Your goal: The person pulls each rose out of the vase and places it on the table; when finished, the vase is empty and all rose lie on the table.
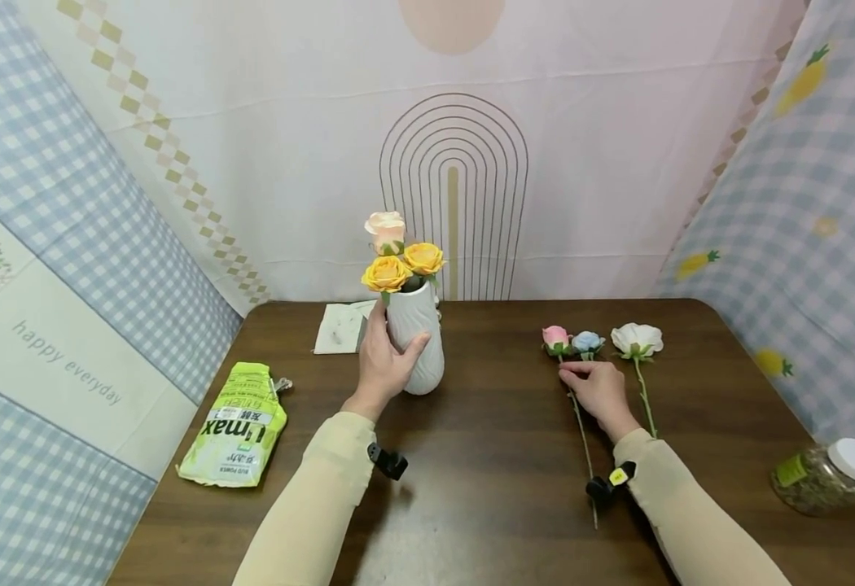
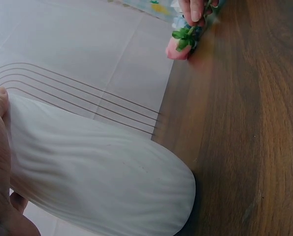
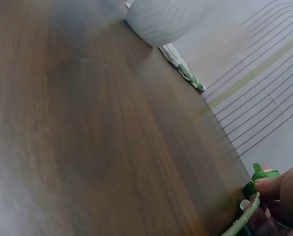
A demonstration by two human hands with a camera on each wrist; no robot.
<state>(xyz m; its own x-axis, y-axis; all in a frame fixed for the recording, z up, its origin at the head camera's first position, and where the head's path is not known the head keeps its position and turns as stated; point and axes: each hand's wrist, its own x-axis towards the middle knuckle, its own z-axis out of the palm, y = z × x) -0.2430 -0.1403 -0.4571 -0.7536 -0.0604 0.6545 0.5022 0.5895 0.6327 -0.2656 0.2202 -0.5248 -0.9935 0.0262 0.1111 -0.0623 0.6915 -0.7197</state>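
My left hand grips a white ribbed vase from its left side, the thumb across its front. Two yellow roses and a pale peach rose stick out of the vase's mouth. To the right, my right hand pinches the stem of a pink rose just below the bloom; the long stem runs toward the front of the table. A blue rose lies beside it, its stem mostly hidden by the hand. Farther right lies a white rose, its stem passing behind my wrist.
A green-yellow snack-like pouch lies on the left of the brown table. White papers sit behind the left hand. A clear jar with a white lid is at the right edge. Patterned cloth hangs behind.
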